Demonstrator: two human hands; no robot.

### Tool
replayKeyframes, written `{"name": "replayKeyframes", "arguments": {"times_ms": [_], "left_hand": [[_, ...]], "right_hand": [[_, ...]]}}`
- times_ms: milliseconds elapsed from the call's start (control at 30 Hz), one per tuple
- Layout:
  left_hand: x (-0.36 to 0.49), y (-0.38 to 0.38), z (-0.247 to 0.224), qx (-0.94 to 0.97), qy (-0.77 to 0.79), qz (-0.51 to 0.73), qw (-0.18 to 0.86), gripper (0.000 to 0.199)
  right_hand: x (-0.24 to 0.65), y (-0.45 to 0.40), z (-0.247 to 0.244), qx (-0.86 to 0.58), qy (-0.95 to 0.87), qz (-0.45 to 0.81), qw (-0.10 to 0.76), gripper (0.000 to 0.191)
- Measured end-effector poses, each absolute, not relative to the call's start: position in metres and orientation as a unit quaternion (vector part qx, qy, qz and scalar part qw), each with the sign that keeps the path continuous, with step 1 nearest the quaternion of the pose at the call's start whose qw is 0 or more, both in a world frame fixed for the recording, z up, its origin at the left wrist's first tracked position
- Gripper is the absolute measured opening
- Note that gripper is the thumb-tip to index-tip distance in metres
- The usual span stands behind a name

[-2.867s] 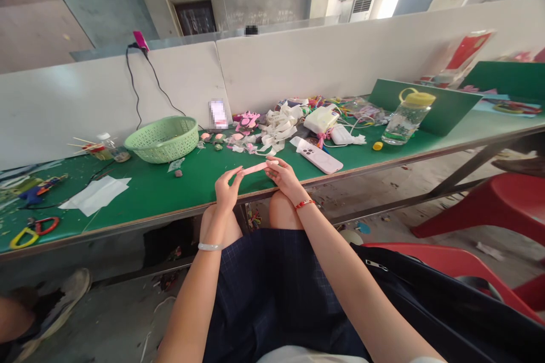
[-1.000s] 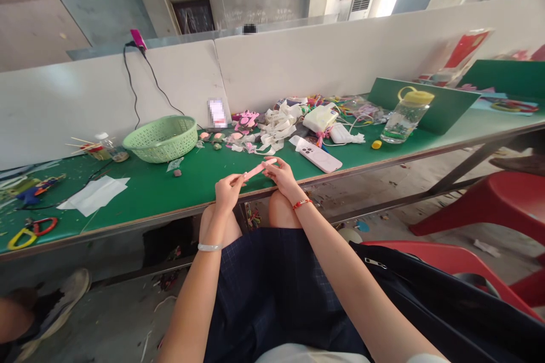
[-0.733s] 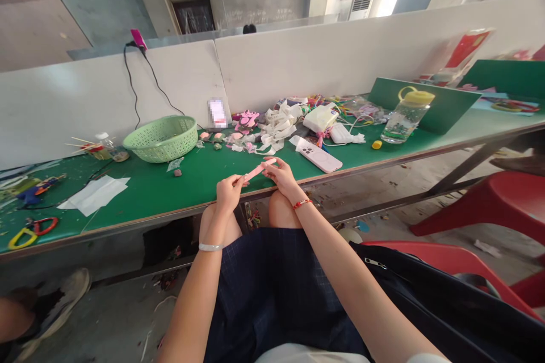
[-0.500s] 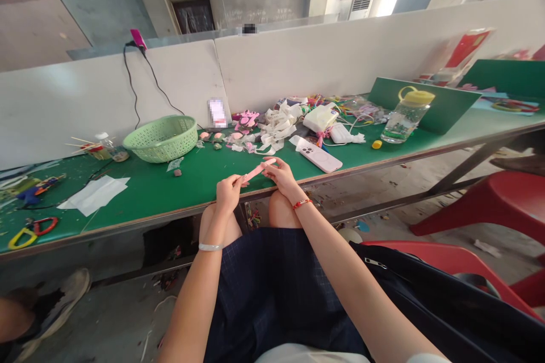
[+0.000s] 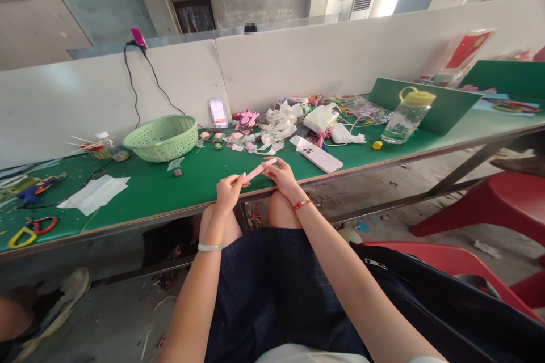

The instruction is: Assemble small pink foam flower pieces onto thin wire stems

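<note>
A pale pink strip is stretched at a slant between my two hands, just above the front edge of the green table. My left hand pinches its lower left end. The upper right end is between the thumb and fingers of my right hand. Beyond the hands lie white ribbons, a pink piece and small pink and green lumps. To the right of my right hand is a pale pink phone.
A green basket stands left of centre, with white paper and scissors farther left. On the right are a bottle and a green board. At lower left a person's shoe shows.
</note>
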State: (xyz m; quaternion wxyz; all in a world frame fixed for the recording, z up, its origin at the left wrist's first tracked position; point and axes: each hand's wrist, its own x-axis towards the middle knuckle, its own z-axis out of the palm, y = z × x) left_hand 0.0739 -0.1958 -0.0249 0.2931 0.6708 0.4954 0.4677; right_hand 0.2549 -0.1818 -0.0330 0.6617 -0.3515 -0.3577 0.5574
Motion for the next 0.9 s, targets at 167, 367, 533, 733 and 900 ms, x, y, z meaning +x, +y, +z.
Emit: {"name": "replayKeyframes", "arguments": {"times_ms": [167, 367, 533, 733, 900], "left_hand": [[0.0733, -0.1972, -0.0235, 0.681, 0.500, 0.461, 0.272, 0.036], [0.0728, -0.1919, -0.0261, 0.632, 0.463, 0.468, 0.410, 0.052], [0.0704, -0.1907, -0.0273, 0.620, 0.447, 0.457, 0.454, 0.048], [0.0679, -0.1924, -0.0227, 0.601, 0.450, 0.449, 0.486, 0.040], [0.0665, -0.1929, -0.0192, 0.582, 0.448, 0.448, 0.510, 0.038]], "right_hand": [[0.2544, -0.1818, -0.0339, -0.346, -0.366, 0.557, 0.660, 0.049], [0.2553, -0.1816, -0.0341, -0.345, -0.365, 0.562, 0.658, 0.046], [0.2557, -0.1827, -0.0336, -0.340, -0.381, 0.560, 0.653, 0.047], [0.2556, -0.1825, -0.0337, -0.338, -0.395, 0.555, 0.649, 0.048], [0.2561, -0.1818, -0.0341, -0.332, -0.402, 0.556, 0.647, 0.047]]}}
